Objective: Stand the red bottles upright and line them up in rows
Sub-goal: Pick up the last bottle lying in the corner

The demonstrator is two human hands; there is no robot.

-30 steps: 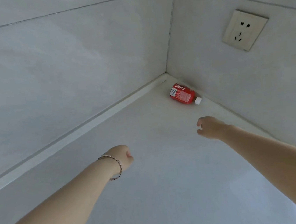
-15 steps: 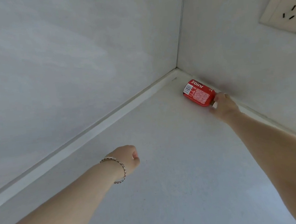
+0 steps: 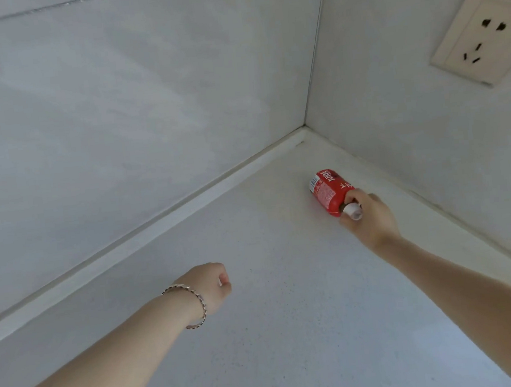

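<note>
One red bottle point(image 3: 326, 190) with a white cap and a "JUICE" label is near the far corner of the white counter point(image 3: 294, 331). My right hand point(image 3: 370, 216) is shut around its neck end, and the bottle is tilted with its base pointing toward the corner and its cap toward me. My left hand point(image 3: 211, 284), with a bracelet on the wrist, hovers as a closed fist over the middle of the counter and holds nothing. No other red bottle is in view.
Grey tiled walls point(image 3: 113, 113) close the counter on the left and the right and meet at the far corner. A beige wall socket point(image 3: 480, 39) sits on the right wall above the counter.
My right hand reached to the lying bottle, closed on its neck, and has pulled it away from the right wall toward me. My left hand has stayed where it was.
</note>
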